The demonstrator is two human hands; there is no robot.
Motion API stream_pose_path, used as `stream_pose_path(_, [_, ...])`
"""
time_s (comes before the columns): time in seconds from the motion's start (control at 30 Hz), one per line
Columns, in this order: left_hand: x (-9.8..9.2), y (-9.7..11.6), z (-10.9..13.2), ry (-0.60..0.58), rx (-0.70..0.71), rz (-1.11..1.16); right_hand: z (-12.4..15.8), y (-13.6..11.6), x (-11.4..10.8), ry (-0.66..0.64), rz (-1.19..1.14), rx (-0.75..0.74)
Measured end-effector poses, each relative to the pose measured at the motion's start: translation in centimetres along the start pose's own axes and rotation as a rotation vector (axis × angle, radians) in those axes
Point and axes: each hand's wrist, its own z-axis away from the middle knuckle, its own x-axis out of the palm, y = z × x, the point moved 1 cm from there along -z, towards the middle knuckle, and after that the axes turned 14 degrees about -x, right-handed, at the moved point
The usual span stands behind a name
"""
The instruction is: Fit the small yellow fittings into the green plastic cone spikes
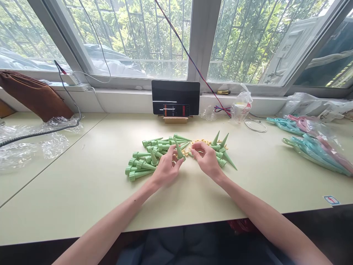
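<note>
My left hand [167, 167] is closed around one green plastic plant-watering spike [179, 150], its tip pointing up and its wide end near my thumb. To its left lies a pile of similar green spikes [142, 164] with ribbed caps. My right hand [206, 159] is pinched, fingertips a short way right of the held spike; whatever they grip is too small to make out. Small yellow pieces [202, 142] lie heaped just behind my right hand. More green spikes [222, 151] lie to its right, two of them with tips pointing upward.
At the back, a phone [176, 110] stands before a black tablet [175, 92]. Turquoise and pink hanger-like items [317, 147] lie at the right. Clear plastic wrap [52, 143], a cable [41, 131] and a brown pouch [33, 94] are at the left. The table's front edge is near my forearms.
</note>
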Motion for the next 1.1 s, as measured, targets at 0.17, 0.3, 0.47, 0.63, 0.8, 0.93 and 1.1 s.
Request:
stream_pose_path(0.17, [-0.01,-0.13,-0.06,0.012,-0.005,-0.009,-0.02,-0.11,0.01,0.034,-0.029,-0.009])
stream_pose_path(0.3, [0.02,-0.20,-0.09,0.008,-0.001,-0.010,-0.05,-0.10,0.10,0.012,-0.032,-0.010])
stream_pose_path(0.47, [0.03,-0.26,-0.05,0.002,0.003,-0.015,-0.03,-0.54,0.11,-0.033,-0.056,-0.021])
stream_pose_path(0.63, [-0.01,-0.18,-0.02,-0.010,0.010,-0.024,0.02,-0.69,0.16,-0.060,-0.076,-0.032])
stream_pose_path(0.8, [-0.02,-0.15,0.01,-0.027,0.017,-0.021,0.08,-0.39,0.25,-0.085,-0.084,-0.025])
stream_pose_path(0.93, [-0.01,-0.17,0.02,-0.035,0.021,-0.020,0.12,-0.46,0.26,-0.106,-0.091,-0.031])
stream_pose_path(1.1, [-0.03,-0.12,0.02,-0.033,0.015,-0.015,0.09,-0.72,0.27,-0.113,-0.085,-0.033])
